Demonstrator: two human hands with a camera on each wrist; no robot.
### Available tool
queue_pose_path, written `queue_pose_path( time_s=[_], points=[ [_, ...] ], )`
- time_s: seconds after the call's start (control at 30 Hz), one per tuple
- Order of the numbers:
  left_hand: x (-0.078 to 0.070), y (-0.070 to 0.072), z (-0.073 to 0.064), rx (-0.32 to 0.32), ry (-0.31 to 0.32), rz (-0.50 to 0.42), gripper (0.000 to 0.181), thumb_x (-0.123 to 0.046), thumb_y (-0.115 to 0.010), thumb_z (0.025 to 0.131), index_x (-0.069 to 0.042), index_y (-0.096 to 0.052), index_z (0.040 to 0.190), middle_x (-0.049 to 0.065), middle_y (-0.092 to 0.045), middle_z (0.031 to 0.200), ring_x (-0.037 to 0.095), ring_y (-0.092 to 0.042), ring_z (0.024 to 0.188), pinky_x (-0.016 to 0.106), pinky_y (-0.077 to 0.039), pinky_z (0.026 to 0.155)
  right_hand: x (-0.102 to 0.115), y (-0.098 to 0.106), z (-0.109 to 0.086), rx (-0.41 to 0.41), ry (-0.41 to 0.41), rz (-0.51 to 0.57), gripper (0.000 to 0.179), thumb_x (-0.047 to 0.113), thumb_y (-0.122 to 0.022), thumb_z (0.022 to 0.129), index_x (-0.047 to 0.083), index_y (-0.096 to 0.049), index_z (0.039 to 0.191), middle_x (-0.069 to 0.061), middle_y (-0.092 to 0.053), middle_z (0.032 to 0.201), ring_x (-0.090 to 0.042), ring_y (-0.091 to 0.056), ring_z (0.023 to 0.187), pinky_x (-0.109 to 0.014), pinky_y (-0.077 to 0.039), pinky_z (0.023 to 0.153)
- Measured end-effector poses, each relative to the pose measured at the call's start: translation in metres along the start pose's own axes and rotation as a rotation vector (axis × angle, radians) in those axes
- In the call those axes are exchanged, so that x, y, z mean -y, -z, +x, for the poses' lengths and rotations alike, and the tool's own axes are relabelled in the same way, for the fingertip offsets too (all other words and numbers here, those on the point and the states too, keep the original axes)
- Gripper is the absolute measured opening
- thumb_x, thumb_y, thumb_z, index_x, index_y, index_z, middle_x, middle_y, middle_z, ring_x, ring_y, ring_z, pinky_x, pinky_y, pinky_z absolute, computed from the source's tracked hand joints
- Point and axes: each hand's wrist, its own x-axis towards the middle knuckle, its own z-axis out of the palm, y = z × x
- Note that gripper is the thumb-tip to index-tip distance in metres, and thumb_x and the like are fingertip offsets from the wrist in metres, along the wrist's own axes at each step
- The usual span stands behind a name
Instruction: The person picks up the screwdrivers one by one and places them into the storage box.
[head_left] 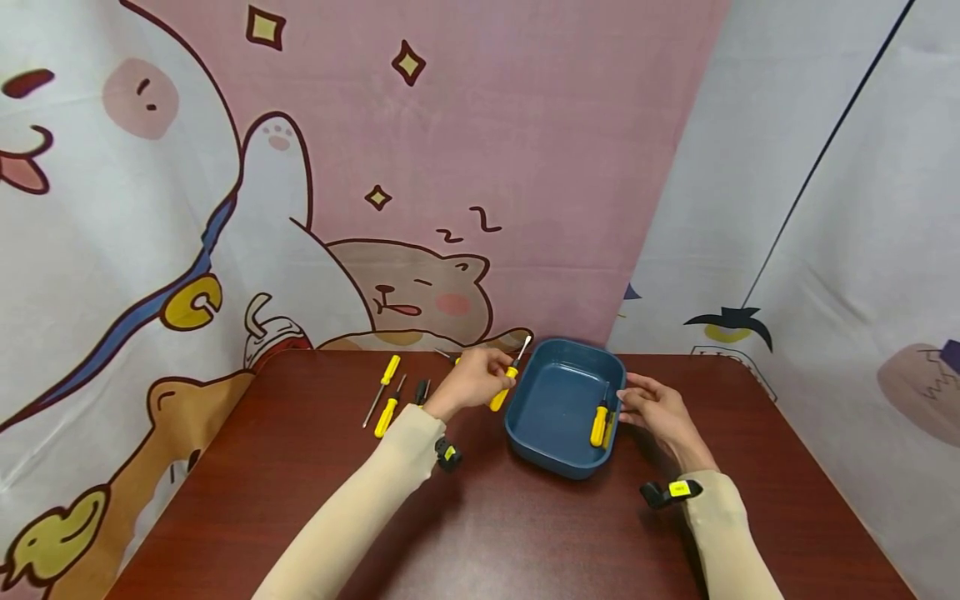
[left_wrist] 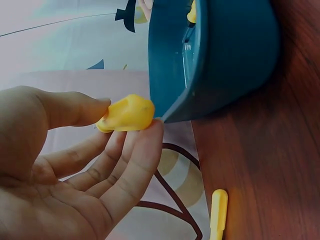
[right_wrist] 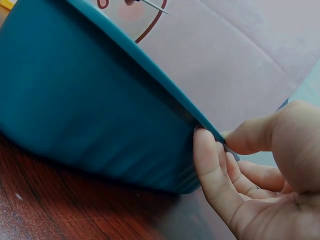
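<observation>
Between thumb and fingers, my left hand pinches a screwdriver with a yellow handle and its metal tip pointing up. It is beside the left rim of a blue plastic bin; the left wrist view shows the handle end-on, close to the bin's edge. My right hand grips the opposite rim, thumb over the edge and fingers against the outer wall. Inside the bin, yellow-handled screwdrivers lie along the right wall.
Left of the bin on the brown wooden table lie more screwdrivers, among them one with a long shaft and a shorter one. Others are partly hidden behind my left hand. A cartoon-printed cloth hangs behind the table.
</observation>
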Motion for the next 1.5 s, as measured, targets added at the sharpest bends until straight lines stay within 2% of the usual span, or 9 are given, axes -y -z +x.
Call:
queue_pose_path(
  time_s=[0.17,0.33,0.67,0.93,1.17,1.33,1.5],
  points=[
    [-0.009,-0.003,0.004,0.043,0.024,-0.031,0.034,-0.007,-0.073,0.092,0.004,-0.067,0.123,0.014,-0.066,0.092,0.019,-0.062,0.063,0.026,-0.056,0.052,0.0,0.0,0.0,-0.004,-0.005,0.008,0.063,0.016,-0.059,0.104,0.002,-0.031,0.159,-0.018,-0.061,0.126,-0.008,-0.066,0.089,-0.024,-0.062,0.079],
    [-0.015,-0.008,0.01,0.062,0.05,0.008,0.033,-0.01,-0.074,0.093,0.001,-0.068,0.124,0.013,-0.067,0.096,0.021,-0.066,0.067,0.028,-0.058,0.055,0.0,0.002,-0.001,-0.003,-0.002,0.012,0.064,0.016,-0.06,0.104,0.002,-0.031,0.159,-0.011,-0.065,0.12,-0.008,-0.065,0.088,-0.024,-0.061,0.079],
    [-0.028,-0.018,0.023,0.119,0.101,0.024,0.036,-0.014,-0.076,0.093,-0.001,-0.067,0.125,0.01,-0.066,0.098,0.019,-0.07,0.071,0.033,-0.063,0.062,0.001,0.002,0.0,0.01,0.001,0.017,0.064,0.016,-0.059,0.104,0.003,-0.029,0.16,-0.005,-0.066,0.115,-0.006,-0.064,0.087,-0.024,-0.061,0.078],
    [-0.037,-0.026,0.033,0.158,0.1,0.069,0.04,-0.018,-0.076,0.093,-0.002,-0.066,0.128,0.01,-0.069,0.109,0.018,-0.071,0.066,0.032,-0.063,0.062,0.001,0.0,0.001,0.007,0.004,0.016,0.063,0.016,-0.059,0.104,0.003,-0.031,0.159,-0.008,-0.065,0.116,-0.007,-0.064,0.086,-0.024,-0.062,0.078],
    [-0.04,-0.037,0.046,0.192,0.124,0.089,0.042,-0.018,-0.077,0.093,-0.001,-0.066,0.13,0.008,-0.07,0.093,0.02,-0.072,0.062,0.036,-0.064,0.067,-0.001,-0.001,0.001,-0.004,-0.008,0.016,0.062,0.017,-0.06,0.104,0.004,-0.033,0.158,-0.012,-0.064,0.119,-0.007,-0.065,0.086,-0.025,-0.062,0.078],
    [-0.043,-0.046,0.057,0.209,0.137,0.103,0.042,-0.015,-0.077,0.092,0.001,-0.065,0.129,0.011,-0.068,0.096,0.022,-0.071,0.063,0.042,-0.064,0.072,-0.001,0.0,0.001,-0.002,-0.007,0.015,0.062,0.018,-0.06,0.104,0.004,-0.033,0.158,-0.012,-0.065,0.12,-0.008,-0.065,0.086,-0.025,-0.062,0.079],
    [-0.044,-0.054,0.066,0.226,0.138,0.154,0.043,-0.014,-0.077,0.092,0.002,-0.065,0.13,0.012,-0.069,0.099,0.021,-0.072,0.064,0.038,-0.064,0.068,-0.001,-0.001,0.002,-0.003,-0.005,0.013,0.062,0.018,-0.06,0.104,0.003,-0.033,0.158,-0.009,-0.065,0.117,-0.007,-0.065,0.087,-0.024,-0.062,0.079]
  ],
)
